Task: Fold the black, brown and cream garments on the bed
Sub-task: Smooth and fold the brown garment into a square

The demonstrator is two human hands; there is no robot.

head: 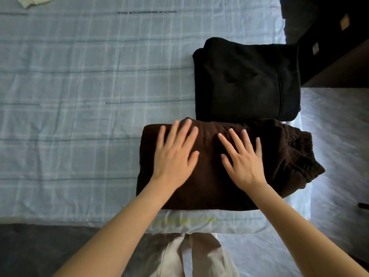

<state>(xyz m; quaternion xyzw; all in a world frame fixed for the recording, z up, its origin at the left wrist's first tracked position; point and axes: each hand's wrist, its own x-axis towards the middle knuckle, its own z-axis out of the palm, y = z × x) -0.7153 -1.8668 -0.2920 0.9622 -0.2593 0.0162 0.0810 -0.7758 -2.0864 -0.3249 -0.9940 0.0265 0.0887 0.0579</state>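
A brown garment [209,186] lies folded into a thick rectangle near the bed's front edge, its ribbed waistband bunched at the right end. My left hand [175,154] rests flat on its left half with fingers spread. My right hand [242,158] lies flat on its middle, fingers apart too. Just behind it, touching, sits a folded black garment [247,80]. A corner of a cream garment [34,1] shows at the far top left of the bed.
The bed [79,86] has a pale blue checked sheet, with its right edge beside the folded clothes. Dark furniture [335,37] stands at the top right, and pale floor [339,146] lies to the right. My light trousers [199,256] show below.
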